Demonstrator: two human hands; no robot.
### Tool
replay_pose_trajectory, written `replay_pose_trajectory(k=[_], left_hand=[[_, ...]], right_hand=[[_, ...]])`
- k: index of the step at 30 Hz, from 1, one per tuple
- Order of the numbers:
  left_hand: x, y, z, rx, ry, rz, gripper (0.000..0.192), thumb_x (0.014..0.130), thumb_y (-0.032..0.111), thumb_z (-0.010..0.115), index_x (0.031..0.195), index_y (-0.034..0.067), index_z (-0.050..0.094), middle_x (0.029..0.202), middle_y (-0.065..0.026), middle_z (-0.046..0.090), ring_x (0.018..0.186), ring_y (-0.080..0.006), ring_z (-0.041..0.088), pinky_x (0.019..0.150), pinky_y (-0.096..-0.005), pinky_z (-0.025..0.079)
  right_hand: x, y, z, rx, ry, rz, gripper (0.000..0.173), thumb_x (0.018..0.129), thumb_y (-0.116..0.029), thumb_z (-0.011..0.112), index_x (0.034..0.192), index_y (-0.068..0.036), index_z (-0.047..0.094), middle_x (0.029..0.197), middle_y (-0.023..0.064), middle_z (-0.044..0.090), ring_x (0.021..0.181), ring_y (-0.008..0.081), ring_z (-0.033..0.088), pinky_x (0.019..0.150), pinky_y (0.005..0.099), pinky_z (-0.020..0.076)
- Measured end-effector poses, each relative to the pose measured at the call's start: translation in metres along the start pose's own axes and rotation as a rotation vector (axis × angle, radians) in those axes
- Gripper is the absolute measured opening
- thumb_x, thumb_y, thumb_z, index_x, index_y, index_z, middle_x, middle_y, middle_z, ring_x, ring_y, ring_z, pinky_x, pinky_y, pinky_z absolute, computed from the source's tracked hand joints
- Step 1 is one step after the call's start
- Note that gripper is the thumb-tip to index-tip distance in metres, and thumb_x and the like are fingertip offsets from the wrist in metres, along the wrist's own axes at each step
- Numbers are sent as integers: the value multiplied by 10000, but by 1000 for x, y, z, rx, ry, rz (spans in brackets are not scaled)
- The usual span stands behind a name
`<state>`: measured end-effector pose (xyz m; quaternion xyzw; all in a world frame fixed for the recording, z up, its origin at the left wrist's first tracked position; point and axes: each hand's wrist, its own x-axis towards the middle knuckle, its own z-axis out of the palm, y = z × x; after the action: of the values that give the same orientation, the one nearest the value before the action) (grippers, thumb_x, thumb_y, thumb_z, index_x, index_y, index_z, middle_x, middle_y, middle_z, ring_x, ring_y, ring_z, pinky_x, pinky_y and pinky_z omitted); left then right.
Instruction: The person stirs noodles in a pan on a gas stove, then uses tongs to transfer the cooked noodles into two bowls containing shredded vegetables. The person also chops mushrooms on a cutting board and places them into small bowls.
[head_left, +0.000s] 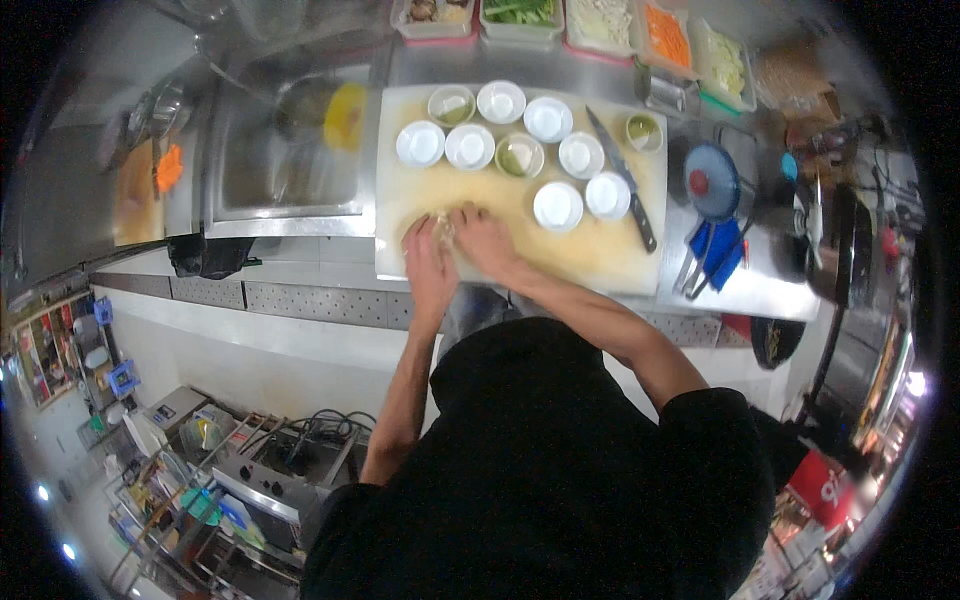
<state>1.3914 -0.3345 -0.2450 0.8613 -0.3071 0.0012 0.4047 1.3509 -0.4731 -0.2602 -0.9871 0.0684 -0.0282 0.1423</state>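
Note:
Close together over the front left of a white cutting board (600, 262), my left hand (429, 251) and my right hand (484, 238) hold a small translucent piece (445, 231) between their fingers. It looks like thin plastic, but blur hides exactly what it is. Beyond my hands stand several small round white cups, one of them a white cup (470, 147) just ahead. Among these are clear cups with green contents: one clear cup (519, 155) mid-board, another clear cup (451, 105) at the back left. A third clear cup (643, 133) sits at the back right.
A kitchen knife (626, 176) with a black handle lies slantwise at the board's right. Left of the board is a steel sink (289, 214) holding a yellow container (346, 116). Tubs of cut vegetables, including a carrot tub (667, 37), line the back. A blue lid (711, 182) lies right.

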Motion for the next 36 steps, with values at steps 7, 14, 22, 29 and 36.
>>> replay_pose_trajectory(k=[7,14,22,29,36], left_hand=[[6,-47,8,172,-322,330,655,903,119,677,1494,-33,442,1532,-264,425,1450,-475,366,1228,-608,285],[25,-42,9,162,-339,435,659,908,179,726,1484,-23,478,1480,-244,495,1397,-421,446,1215,-572,322],[33,-44,24,123,-527,404,501,894,136,771,1367,59,624,1331,-135,673,1269,-370,602,1186,-506,423],[27,-38,19,36,-297,417,469,881,139,794,1322,86,643,1286,-128,689,1202,-353,638,1189,-510,429],[25,-49,26,55,-331,442,336,862,64,760,1191,27,703,1216,-110,700,1154,-335,643,1045,-446,531]], right_hand=[[-29,8,2,179,280,153,524,822,-148,776,1314,-69,614,1274,178,625,993,357,718,803,434,615],[-135,105,-61,128,670,748,502,844,-61,762,1327,-45,628,1217,185,677,1126,396,649,993,491,513],[-171,211,-50,-178,255,602,541,894,-79,678,1417,-24,553,1149,215,636,1124,414,627,921,490,543],[-188,194,-75,12,261,668,404,968,-111,619,1357,-19,565,1144,264,642,1003,461,675,829,553,553],[-261,49,-91,333,343,768,500,1059,-177,588,1525,-42,468,1247,285,668,1084,499,682,922,504,559]])
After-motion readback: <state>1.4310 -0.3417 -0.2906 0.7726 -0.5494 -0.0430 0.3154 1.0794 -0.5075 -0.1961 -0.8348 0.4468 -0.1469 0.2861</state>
